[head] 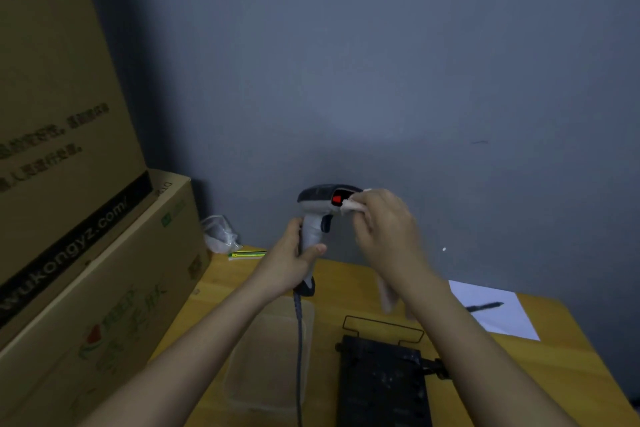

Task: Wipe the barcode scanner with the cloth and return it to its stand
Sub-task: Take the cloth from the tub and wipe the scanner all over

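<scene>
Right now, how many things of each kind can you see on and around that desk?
Cardboard boxes: 2
Barcode scanner: 1
Cloth: 1
Clear tray: 1
Black stand: 1
Paper sheet: 1
Plastic bag: 1
Total: 8

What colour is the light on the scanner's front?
Red, on the barcode scanner head; the head view shows it.

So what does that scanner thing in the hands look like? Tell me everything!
The scanner is shaped like a small pistol and looks like plastic. Its head is dark, with a red light glowing in the window at its front, and its handle is pale grey with a dark trigger. It is held upright in the air above the wooden table, its window facing right. The left hand wraps around the handle, and the right hand presses a white cloth against the window. A grey cable hangs from the bottom of the handle.
</scene>
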Demonstrator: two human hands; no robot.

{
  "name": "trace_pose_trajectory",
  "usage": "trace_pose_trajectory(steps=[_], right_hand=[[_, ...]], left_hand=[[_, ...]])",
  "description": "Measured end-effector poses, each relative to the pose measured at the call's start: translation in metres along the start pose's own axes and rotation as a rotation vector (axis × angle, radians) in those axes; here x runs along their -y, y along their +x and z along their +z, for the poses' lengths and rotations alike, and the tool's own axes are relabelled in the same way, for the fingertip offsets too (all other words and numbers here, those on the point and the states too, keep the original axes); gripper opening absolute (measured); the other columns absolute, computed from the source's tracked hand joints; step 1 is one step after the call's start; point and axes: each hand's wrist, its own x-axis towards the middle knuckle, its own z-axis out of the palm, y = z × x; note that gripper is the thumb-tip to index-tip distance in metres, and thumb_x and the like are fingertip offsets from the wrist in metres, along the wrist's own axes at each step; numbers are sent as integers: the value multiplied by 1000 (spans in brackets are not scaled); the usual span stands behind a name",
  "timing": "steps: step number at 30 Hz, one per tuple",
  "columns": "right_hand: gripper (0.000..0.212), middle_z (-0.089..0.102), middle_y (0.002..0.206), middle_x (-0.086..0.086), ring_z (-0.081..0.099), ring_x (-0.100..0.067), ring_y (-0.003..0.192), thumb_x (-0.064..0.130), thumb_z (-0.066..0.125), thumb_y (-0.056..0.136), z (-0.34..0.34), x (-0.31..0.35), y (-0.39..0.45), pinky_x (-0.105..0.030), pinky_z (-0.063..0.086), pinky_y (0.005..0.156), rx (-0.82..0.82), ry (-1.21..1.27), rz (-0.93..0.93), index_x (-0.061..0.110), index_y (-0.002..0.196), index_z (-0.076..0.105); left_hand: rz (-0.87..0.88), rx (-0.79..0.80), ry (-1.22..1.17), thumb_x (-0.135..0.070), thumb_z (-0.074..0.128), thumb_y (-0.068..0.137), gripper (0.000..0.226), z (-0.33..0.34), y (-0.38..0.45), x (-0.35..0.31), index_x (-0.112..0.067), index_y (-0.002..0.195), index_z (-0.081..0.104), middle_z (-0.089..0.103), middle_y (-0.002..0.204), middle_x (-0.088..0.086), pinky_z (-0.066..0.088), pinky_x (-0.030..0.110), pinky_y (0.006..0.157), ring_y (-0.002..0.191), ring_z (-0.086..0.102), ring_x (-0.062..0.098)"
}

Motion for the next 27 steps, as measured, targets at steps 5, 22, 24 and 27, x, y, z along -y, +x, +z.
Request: trace_pose_trajectory(steps=[5,22,24,27], right_hand=[[9,61,86,1,50,0,77,10,59,89,-1,23,5,-1,36,66,-191,316,199,10,93,67],[6,59,86,-18,55,-33,80,6,56,88,14,4,4,-33,39,60,-64,-30,75,0,87,59],[4,57,82,-20,53,-34,73,2,57,87,12,3,1,-32,32,59,2,-56,88,-2,84,59],[25,46,68,-8,43,-27,63,8,53,90,13,-3,0,-31,28,55,171,-59,131,8,65,48]], left_hand=[[-8,-58,165,-37,49,91,39,-1,2,-1,-24,124,32,60,107,2,52,41,77,91,62,26],[24,-113,183,-38,50,90,35,-10,2,11,-21,117,36,60,107,7,52,46,72,89,61,28],[35,-125,191,-38,50,91,37,-11,2,17,-20,119,36,60,107,7,49,39,65,87,61,29],[13,-99,133,-36,51,91,39,-9,2,25,-18,123,36,58,108,6,44,34,65,92,60,27]])
